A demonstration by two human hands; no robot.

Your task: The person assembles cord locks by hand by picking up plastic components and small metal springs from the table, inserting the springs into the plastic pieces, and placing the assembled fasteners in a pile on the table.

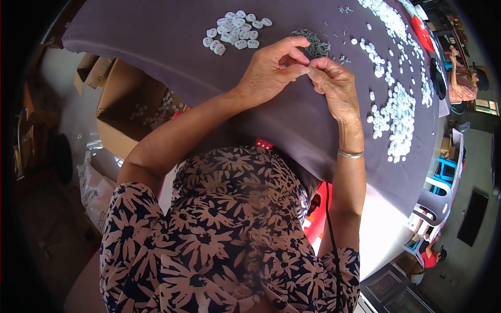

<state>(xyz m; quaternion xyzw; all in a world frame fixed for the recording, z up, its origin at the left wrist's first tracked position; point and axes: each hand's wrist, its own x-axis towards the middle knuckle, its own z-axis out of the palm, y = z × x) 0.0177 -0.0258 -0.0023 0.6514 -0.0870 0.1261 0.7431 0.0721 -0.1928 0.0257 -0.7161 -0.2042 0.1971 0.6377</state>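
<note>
My left hand (pixel 270 72) and my right hand (pixel 338 89) meet above the dark tablecloth (pixel 282 117). Both are closed in a pinch, thumb tips nearly touching; whatever lies between the fingertips is too small or hidden to name. Just beyond the fingers is a heap of small grey screws or nails (pixel 319 48), partly covered by my left hand. To the left of it sits a group of white oval plastic pieces (pixel 237 32) with small dark markings. A metal bracelet (pixel 350 154) circles my right wrist.
Many small white plastic pieces (pixel 401 117) are spread along the table's right side, with more (pixel 386 15) at the far right. A cardboard box (pixel 117 128) below the table's left edge holds white pieces. A dark cord (pixel 330 224) hangs by my right arm. Other people (pixel 462 83) are off to the right.
</note>
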